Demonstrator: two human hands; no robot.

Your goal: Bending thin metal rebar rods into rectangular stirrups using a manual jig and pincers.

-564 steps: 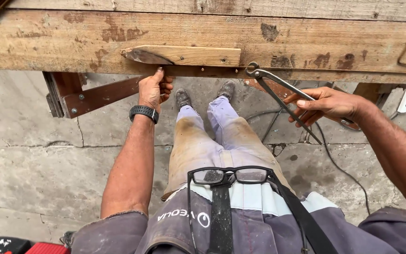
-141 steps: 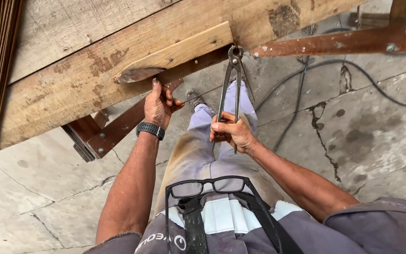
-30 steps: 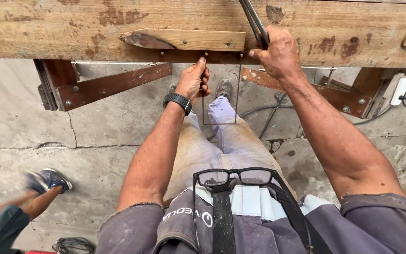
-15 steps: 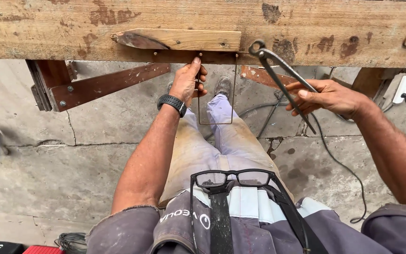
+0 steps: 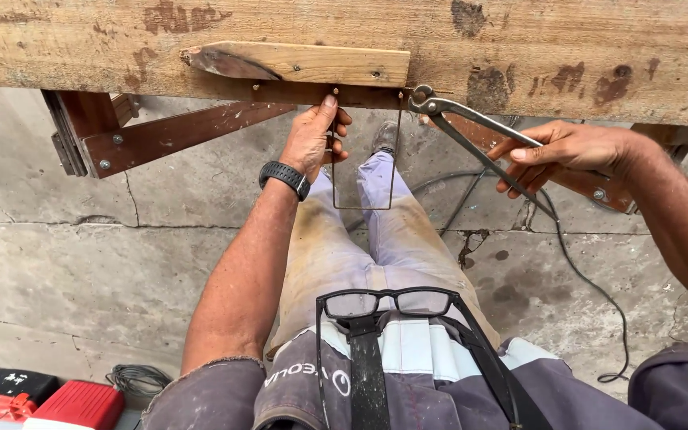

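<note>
Over a cracked concrete floor, the worktop [image 5: 519, 48] is carrying a wood strip [image 5: 304, 64], below which the left hand [image 5: 312, 139] is pinching the wire frame [image 5: 364, 159] while the right hand [image 5: 571, 151], wrapped round the pincers [image 5: 471, 131], has swung them back beside the strip's end.

Rough, stained wood is shown in the tabletop [image 5: 519, 48]; dull grey metal in the pincers [image 5: 471, 131] and thin wire frame [image 5: 364, 207]; matt, cracked concrete in the floor [image 5: 81, 255].
</note>
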